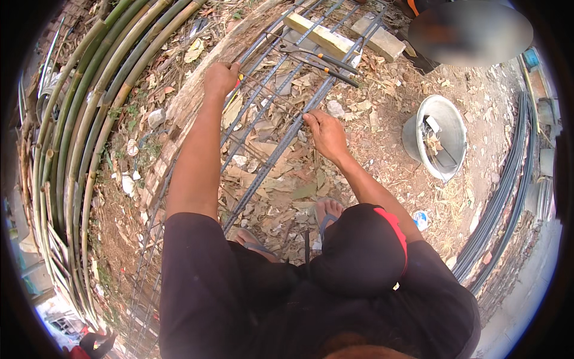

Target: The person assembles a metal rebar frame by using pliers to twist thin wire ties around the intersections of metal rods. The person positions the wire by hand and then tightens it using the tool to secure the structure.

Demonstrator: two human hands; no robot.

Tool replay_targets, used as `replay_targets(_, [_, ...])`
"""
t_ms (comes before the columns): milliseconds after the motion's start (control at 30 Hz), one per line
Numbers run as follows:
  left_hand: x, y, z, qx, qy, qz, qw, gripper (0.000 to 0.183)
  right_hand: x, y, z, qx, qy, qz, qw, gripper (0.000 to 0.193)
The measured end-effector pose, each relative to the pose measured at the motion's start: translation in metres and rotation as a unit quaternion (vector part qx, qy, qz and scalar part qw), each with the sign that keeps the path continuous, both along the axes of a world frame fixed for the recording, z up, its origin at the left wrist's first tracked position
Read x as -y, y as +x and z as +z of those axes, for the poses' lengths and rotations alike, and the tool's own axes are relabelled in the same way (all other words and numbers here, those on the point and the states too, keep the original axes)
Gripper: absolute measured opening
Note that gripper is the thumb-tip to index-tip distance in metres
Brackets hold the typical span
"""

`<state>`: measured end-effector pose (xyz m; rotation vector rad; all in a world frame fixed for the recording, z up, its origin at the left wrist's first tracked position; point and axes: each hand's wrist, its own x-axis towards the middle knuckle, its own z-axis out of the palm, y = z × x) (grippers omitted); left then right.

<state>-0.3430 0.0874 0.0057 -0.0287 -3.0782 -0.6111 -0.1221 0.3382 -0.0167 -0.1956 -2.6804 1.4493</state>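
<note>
A long rebar cage of dark steel bars runs diagonally across the ground before me. My left hand is closed at its left-hand bar, beside a small yellow-and-red piece that is mostly hidden. At the right-hand bars, my right hand has thumb and fingers pinched together. A thin rusty stirrup crosses the cage between both hands, its ends at my fingers. Farther up, pincers with black-and-orange handles lie across the bars. A pale wood block sits under the far end of the cage.
Bamboo poles curve along the left, and a rough wooden plank lies beside the cage. To the right stands a grey bucket with scraps inside; beyond it is a bundle of steel rods. Another person, blurred, is at the upper right.
</note>
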Motion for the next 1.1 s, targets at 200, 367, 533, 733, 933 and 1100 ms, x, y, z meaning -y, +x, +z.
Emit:
replay_targets(200, [0.007,-0.004,-0.003,-0.004,0.004,-0.037,0.999,0.050,-0.001,-0.001,-0.008,-0.021,-0.010,0.006,1.000,0.039])
replay_targets(367, [0.014,-0.006,-0.009,-0.005,-0.004,-0.065,0.998,0.055,0.004,0.000,-0.008,0.009,0.012,-0.009,1.000,0.045])
replay_targets(533, [0.007,-0.015,0.004,-0.015,-0.005,-0.058,0.998,0.072,-0.015,-0.006,0.038,0.133,0.126,0.040,0.982,0.045])
replay_targets(733, [0.004,-0.025,0.143,0.102,0.444,-0.037,0.889,0.090,-0.021,-0.042,0.177,0.000,0.094,0.030,0.995,0.038])
replay_targets(933, [-0.019,0.018,0.280,0.076,0.799,-0.201,0.561,0.079,0.075,-0.094,0.275,-0.134,-0.161,0.182,0.961,0.041])
replay_targets(1100, [0.018,0.042,0.282,-0.021,0.732,-0.129,0.669,0.083,0.112,-0.096,0.284,-0.481,0.139,0.139,0.855,0.023])
